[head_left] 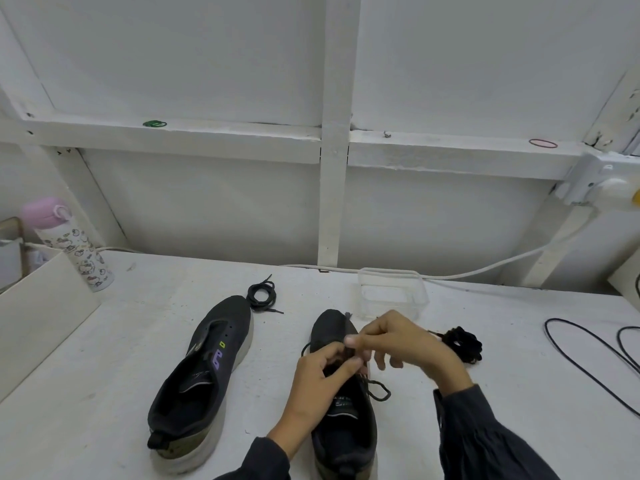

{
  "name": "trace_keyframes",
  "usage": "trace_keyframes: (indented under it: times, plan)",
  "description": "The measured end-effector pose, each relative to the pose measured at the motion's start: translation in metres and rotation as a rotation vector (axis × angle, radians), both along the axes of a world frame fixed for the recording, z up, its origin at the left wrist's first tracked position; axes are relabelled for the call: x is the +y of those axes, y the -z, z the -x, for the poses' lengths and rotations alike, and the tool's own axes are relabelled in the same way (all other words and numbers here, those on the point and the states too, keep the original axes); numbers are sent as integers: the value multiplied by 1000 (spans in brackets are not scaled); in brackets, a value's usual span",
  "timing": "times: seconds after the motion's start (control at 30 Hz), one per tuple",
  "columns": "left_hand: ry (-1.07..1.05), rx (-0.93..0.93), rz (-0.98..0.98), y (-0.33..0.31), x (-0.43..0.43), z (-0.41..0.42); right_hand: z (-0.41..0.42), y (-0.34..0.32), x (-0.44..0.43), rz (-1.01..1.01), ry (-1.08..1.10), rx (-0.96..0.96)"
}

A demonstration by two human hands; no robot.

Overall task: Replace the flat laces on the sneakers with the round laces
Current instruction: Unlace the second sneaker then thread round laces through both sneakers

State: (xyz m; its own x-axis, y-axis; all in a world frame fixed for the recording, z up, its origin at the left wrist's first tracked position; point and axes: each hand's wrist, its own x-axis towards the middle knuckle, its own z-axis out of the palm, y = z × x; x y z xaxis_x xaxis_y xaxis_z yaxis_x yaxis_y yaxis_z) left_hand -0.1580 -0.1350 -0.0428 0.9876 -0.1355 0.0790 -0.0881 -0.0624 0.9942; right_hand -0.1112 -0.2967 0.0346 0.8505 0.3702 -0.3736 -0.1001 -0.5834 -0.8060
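Both hands are close together over the right sneaker [346, 427], almost touching. The left hand [320, 382] has its fingers curled in at the eyelet area and pinches a dark lace [379, 391]. The right hand [408, 344] pinches the same lace between thumb and forefinger just above it, other fingers loosely bent. A loop of that lace hangs off the shoe's right side, and another bit arcs out on the left. Honestly can't tell from here if it's flat or round

The left sneaker [204, 375] sits beside it on the white table [104, 375], toe pointing away, eyelets bare. Just past its toe, touching or nearly so, there's a neatly coiled black round lace [262, 295]. On the other side, just right of the right hand, lies a bunched black lace pile [462, 342]

Behind the right sneaker's toe is a clear plastic container [391, 292]. Far left by the wall stands a white cartoon-print bottle [69, 244] with a pink lid. Black cables [588, 358] loop along the table's right edge
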Motion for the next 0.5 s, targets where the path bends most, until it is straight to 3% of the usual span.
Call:
trace_keyframes:
  times: [0.27, 0.4, 0.5]
  plan:
    - [-36, 2, 11, 0, -1, 2, 17, -2, 21, -378, 203, -90]
    - [-46, 2, -15, 3, -1, 1, 13, 0, 24, -349, 229, -60]
    - [-45, 1, -25, 2, 1, 1, 9, 1, 25, -453, 240, -30]
